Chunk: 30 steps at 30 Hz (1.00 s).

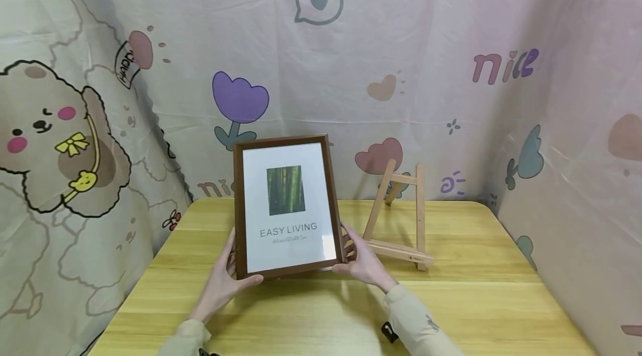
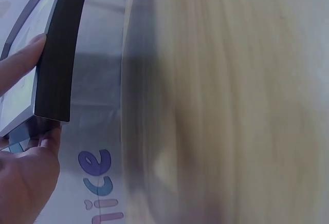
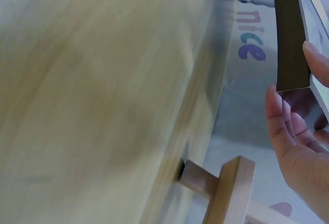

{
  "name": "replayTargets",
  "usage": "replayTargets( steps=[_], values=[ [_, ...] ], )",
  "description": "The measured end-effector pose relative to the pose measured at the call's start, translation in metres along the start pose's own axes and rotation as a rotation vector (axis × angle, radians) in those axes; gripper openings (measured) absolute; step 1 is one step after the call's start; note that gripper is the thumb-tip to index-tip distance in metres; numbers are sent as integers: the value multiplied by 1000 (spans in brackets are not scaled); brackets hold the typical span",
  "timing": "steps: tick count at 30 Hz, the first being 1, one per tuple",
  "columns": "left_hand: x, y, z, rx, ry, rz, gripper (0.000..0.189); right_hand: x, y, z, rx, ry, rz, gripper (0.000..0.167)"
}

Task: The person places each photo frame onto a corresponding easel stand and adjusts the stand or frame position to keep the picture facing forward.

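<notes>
A brown picture frame (image 1: 288, 208) with a white insert, a small green forest picture and the words EASY LIVING is held up, tilted slightly, over the table. My left hand (image 1: 225, 278) grips its lower left corner, thumb along the bottom edge and fingers behind the side. At the lower right corner, my right hand (image 1: 362, 258) holds it the same way. In the left wrist view the left thumb presses on the front of the frame (image 2: 59, 54). The right wrist view has the right fingers curled behind the frame (image 3: 291, 34).
Just right of the picture frame stands a small wooden easel (image 1: 420, 216) on the wood-grain table (image 1: 466, 300). A patterned cloth (image 1: 321, 66) hangs behind the table and along both sides.
</notes>
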<state>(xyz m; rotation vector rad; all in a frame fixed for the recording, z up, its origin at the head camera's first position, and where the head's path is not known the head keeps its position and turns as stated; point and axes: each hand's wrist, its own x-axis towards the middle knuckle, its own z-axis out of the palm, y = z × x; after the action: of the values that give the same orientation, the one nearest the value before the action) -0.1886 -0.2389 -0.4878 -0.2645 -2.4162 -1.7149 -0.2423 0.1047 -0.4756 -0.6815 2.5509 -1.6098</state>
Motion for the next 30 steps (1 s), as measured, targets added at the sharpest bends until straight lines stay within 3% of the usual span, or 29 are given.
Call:
replayTargets(
  steps=[9,17,25,30],
  values=[
    [12,7,13,44,-17,27,131,-6,1,-18,-35,36,-13,107],
    [26,11,26,7,-45,111,127,-12,3,-35,7,58,-20,106],
    [36,14,39,21,-70,116,128,-20,2,-47,-48,112,56,107],
    [44,18,48,21,-86,116,128,-26,3,-58,-72,135,35,107]
  ],
)
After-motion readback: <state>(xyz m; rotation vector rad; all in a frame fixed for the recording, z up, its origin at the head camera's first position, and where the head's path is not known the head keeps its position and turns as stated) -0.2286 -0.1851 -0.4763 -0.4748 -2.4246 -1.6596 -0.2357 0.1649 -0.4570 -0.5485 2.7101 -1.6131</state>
